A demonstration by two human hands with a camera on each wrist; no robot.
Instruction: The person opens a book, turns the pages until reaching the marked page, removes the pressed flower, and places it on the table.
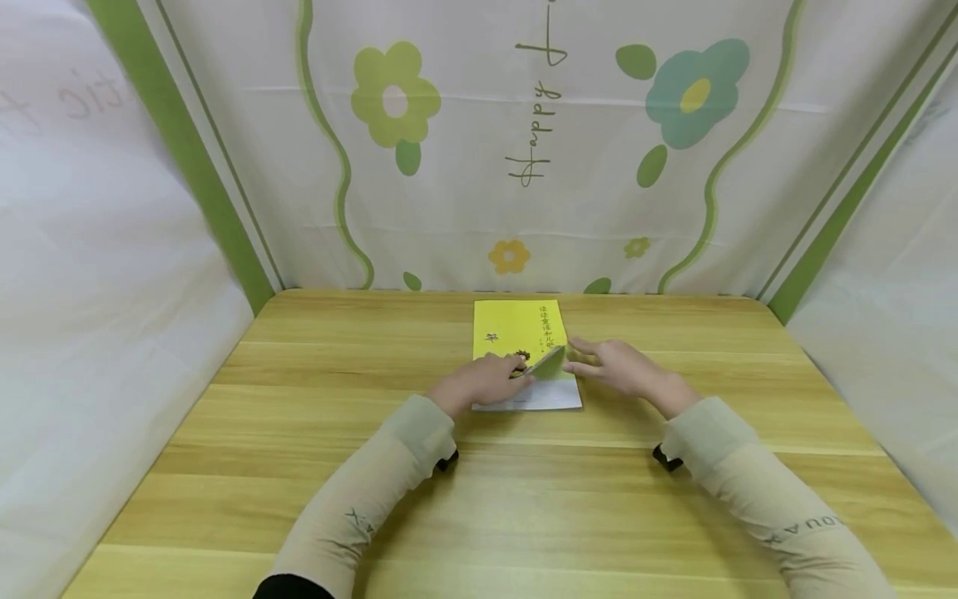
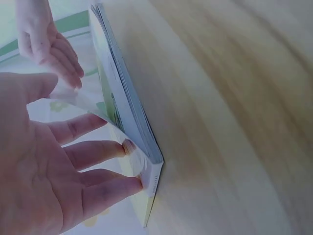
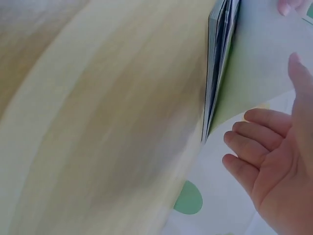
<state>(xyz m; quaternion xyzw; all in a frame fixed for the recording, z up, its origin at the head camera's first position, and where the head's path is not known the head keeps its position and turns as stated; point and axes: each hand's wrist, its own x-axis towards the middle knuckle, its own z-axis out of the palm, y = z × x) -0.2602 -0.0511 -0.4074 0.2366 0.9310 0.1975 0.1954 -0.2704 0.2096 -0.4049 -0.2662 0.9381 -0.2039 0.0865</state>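
Observation:
A thin yellow paperback book (image 1: 511,320) with dark Chinese characters lies near the far edge of the table. Its front cover (image 1: 550,364) is partly raised at the near right, baring a pale page (image 1: 535,395). My left hand (image 1: 490,378) is over the near left of the book; in the left wrist view its extended fingertips touch the bent cover beside the spine. At the book's right edge is my right hand (image 1: 621,366), fingers nearly straight, close to the raised cover. The right wrist view shows this palm (image 3: 279,161) holding nothing beside the cover's underside.
The wooden table (image 1: 494,516) reaches from me to a white fabric backdrop (image 1: 464,191) with printed flowers. White side panels (image 1: 97,274) with green edging stand at left and right.

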